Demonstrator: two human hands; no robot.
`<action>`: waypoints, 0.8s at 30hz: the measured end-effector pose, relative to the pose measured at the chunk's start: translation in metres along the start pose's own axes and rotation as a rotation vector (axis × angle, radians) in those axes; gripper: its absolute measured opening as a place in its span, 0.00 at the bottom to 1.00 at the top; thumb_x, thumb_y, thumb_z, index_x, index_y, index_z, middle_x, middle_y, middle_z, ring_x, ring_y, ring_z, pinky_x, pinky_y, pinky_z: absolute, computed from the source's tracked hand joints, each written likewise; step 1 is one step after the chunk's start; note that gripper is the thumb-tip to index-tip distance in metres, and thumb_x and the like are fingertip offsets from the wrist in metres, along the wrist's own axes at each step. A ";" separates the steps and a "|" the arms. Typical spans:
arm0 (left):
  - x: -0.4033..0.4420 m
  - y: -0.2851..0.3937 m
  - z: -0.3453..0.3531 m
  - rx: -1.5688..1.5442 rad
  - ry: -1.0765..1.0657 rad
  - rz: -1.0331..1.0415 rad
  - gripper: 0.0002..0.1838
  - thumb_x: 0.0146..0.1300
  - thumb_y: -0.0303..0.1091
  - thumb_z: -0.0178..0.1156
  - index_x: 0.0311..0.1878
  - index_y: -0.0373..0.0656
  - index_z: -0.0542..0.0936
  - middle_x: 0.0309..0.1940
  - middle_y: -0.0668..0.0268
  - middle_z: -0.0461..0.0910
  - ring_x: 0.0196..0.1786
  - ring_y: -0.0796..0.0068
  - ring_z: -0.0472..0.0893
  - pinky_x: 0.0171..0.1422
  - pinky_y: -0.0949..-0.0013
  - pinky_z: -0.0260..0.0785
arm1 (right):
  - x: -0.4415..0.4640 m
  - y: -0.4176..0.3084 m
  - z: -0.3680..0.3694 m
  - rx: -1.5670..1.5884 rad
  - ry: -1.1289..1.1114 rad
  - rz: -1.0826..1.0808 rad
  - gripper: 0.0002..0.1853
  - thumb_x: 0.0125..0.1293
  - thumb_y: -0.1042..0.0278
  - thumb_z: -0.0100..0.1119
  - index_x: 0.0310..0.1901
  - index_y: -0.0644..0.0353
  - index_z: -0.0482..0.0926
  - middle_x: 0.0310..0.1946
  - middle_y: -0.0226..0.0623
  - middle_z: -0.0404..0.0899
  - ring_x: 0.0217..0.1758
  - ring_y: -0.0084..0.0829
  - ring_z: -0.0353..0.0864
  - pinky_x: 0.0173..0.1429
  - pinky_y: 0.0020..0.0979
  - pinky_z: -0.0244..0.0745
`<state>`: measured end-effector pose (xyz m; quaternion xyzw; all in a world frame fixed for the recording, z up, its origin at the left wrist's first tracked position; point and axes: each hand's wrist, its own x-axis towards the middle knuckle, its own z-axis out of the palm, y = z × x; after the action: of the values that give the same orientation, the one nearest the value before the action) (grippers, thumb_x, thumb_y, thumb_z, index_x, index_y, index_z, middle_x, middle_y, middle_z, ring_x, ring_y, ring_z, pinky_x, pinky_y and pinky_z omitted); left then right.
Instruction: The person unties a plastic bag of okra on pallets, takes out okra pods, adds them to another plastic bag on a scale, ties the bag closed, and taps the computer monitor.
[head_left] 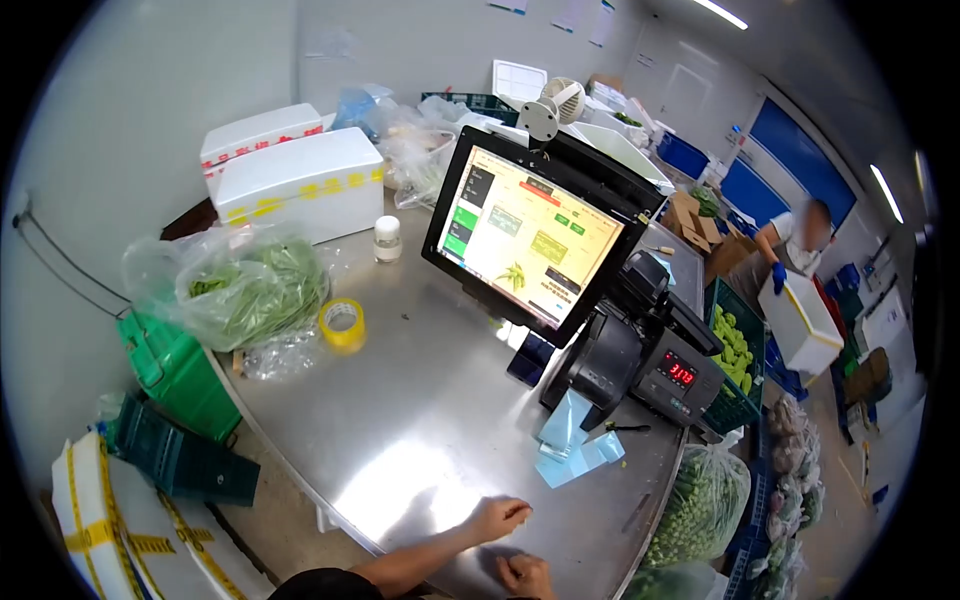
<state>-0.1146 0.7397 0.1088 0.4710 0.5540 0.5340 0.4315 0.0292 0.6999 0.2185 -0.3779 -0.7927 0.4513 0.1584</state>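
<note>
My left hand (497,520) is over the near edge of the metal table (420,400), its fingers curled in with nothing visible in them. Close below it, my right hand (527,577) is bent into a loose fist, also with no object showing. The hands are apart from each other. Beyond them, pale blue paper strips (578,462) lie below a black label printer (595,365). Beside the printer a scale display (680,370) shows red digits. A touch screen (528,235) on a stand is lit with a vegetable picture.
On the table are a yellow tape roll (343,325), a small bottle (387,240), bagged greens (255,290) and white foam boxes (300,185). Green crates (180,375) stand left. At right are bagged vegetables (700,505) and a co-worker in blue gloves holding a foam box (800,325).
</note>
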 end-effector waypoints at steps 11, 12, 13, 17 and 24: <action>0.107 -0.024 -0.186 -0.075 0.520 -0.051 0.08 0.63 0.32 0.60 0.35 0.35 0.79 0.21 0.60 0.79 0.20 0.76 0.76 0.25 0.72 0.67 | 0.040 0.055 0.095 0.289 -0.092 0.634 0.15 0.64 0.82 0.47 0.53 0.73 0.68 0.54 0.51 0.67 0.61 0.41 0.68 0.67 0.39 0.71; 0.109 -0.031 -0.186 -0.001 0.518 0.007 0.08 0.63 0.32 0.60 0.35 0.35 0.79 0.22 0.60 0.79 0.21 0.75 0.76 0.26 0.71 0.67 | 0.051 0.030 0.086 0.076 -0.175 0.603 0.16 0.64 0.79 0.48 0.54 0.72 0.68 0.54 0.51 0.67 0.61 0.41 0.68 0.66 0.39 0.71; 0.109 -0.041 -0.184 0.074 0.513 0.064 0.08 0.62 0.32 0.60 0.36 0.35 0.79 0.22 0.59 0.79 0.21 0.73 0.77 0.26 0.71 0.68 | 0.068 -0.009 0.072 -0.135 -0.257 0.569 0.17 0.64 0.77 0.50 0.55 0.72 0.68 0.54 0.51 0.68 0.61 0.40 0.68 0.66 0.38 0.70; 0.112 -0.048 -0.186 0.133 0.541 0.099 0.07 0.62 0.31 0.60 0.36 0.36 0.79 0.22 0.57 0.79 0.22 0.67 0.78 0.28 0.68 0.69 | 0.093 -0.010 0.072 -0.389 0.268 -0.073 0.20 0.53 0.70 0.66 0.10 0.60 0.66 0.09 0.41 0.66 0.13 0.41 0.69 0.19 0.40 0.62; 0.112 -0.046 -0.183 0.114 0.484 0.107 0.10 0.66 0.32 0.56 0.36 0.33 0.79 0.20 0.64 0.78 0.21 0.79 0.74 0.25 0.74 0.66 | 0.069 -0.019 0.055 -0.422 0.384 -0.058 0.20 0.54 0.69 0.65 0.11 0.59 0.66 0.10 0.38 0.68 0.13 0.39 0.69 0.21 0.38 0.66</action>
<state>-0.3170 0.8164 0.0763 0.3817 0.6447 0.6211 0.2300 -0.0580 0.7126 0.1988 -0.4581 -0.8351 0.1918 0.2363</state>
